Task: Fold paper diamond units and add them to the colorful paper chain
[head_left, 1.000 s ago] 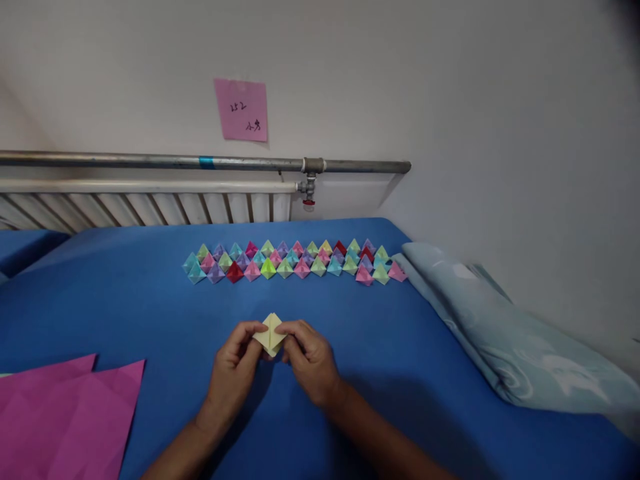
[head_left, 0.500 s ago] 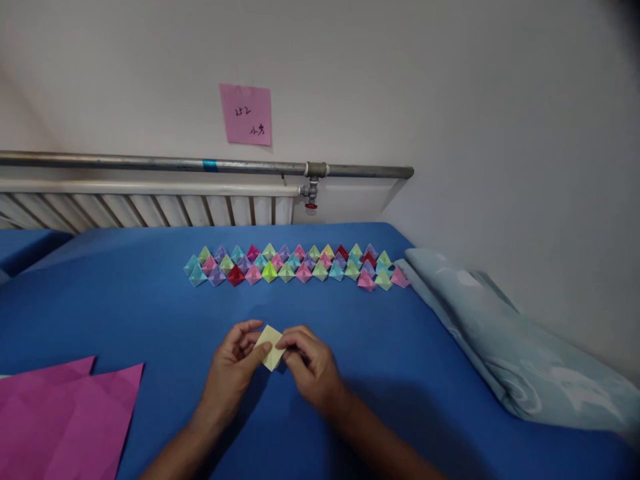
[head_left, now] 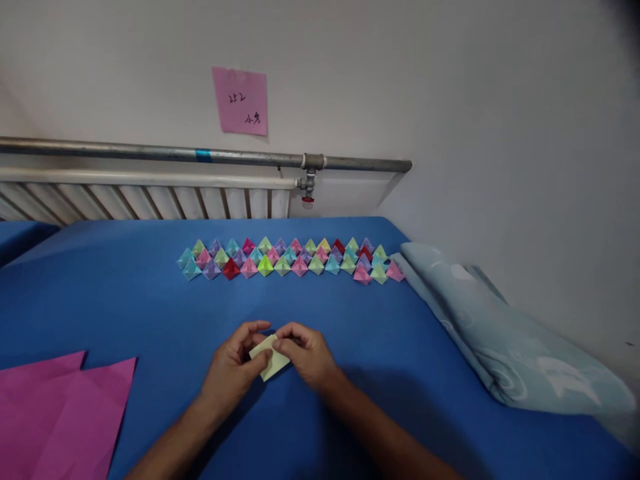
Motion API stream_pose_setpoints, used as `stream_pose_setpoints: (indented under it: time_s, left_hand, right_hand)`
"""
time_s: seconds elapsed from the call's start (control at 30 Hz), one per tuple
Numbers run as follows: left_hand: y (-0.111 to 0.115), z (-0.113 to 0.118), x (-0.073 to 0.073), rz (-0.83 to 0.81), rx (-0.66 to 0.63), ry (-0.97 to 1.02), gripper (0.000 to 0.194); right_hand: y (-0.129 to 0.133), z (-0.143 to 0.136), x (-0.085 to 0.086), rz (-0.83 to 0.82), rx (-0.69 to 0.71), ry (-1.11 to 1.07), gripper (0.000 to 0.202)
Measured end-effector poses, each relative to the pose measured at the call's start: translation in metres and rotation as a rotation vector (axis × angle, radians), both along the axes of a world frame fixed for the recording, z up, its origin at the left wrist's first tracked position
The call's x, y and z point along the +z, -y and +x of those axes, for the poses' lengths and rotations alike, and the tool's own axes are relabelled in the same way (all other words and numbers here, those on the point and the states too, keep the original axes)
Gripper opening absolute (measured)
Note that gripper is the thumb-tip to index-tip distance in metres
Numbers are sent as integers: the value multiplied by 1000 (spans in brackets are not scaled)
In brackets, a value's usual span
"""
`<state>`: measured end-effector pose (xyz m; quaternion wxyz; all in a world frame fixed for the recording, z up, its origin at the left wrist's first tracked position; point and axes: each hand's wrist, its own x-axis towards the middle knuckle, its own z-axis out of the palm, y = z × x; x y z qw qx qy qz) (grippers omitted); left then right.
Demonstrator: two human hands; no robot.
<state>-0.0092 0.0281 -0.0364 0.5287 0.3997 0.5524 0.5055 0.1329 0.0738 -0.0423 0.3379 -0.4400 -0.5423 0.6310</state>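
A small folded piece of pale yellow paper (head_left: 277, 364) is held in the air between both hands, over the blue surface (head_left: 225, 307). My left hand (head_left: 237, 360) pinches its left side, thumb on the front face and fingers behind. My right hand (head_left: 307, 353) grips the upper right edge between thumb and index finger. Beyond the hands, several small folded paper pieces (head_left: 283, 267) in many colours lie in tight rows.
Large magenta sheets (head_left: 75, 413) lie at the lower left. A folded pale blue-green cloth (head_left: 480, 327) rests along the right side. Behind the surface are a radiator (head_left: 187, 200), a metal pipe (head_left: 150, 152) and a pink note (head_left: 240, 100) on the wall.
The yellow paper has turned from a diamond pose to a more slanted one. My right thumb has moved up onto its face. The whole view has shifted slightly.
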Motion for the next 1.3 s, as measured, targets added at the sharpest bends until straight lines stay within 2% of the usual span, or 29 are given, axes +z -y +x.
stream_pose_setpoints:
  time_s: [0.1,0.27,0.33,0.5,0.63,0.73,0.87,1.07,1.3]
  left_hand:
    - [0,0,2,-6,-47,-16,41]
    - [2,4,5,-7,-68,-38,39]
    - [2,5,5,-14,-70,-33,40]
    - [-1,1,2,-62,26,27,46]
    - [-5,-4,4,-69,115,96,50]
    - [-6,-4,3,-67,122,123,51]
    - [-5,-4,0,-81,103,183,53]
    - [-2,-6,2,-196,-74,209,36]
    - [-3,-6,-1,-175,-84,143,40]
  right_hand:
    - [1,1,3,-23,5,7,9]
    - [4,1,5,64,-10,76,11]
    - [4,0,3,85,-23,94,17]
    - [0,4,1,48,-41,71,25]
    - [3,10,6,22,74,97,22]
    - [6,9,5,12,148,131,17]
    - [4,8,0,-48,155,101,15]
    - [-1,12,2,-180,137,28,16]
    - [0,11,6,-218,144,41,16]
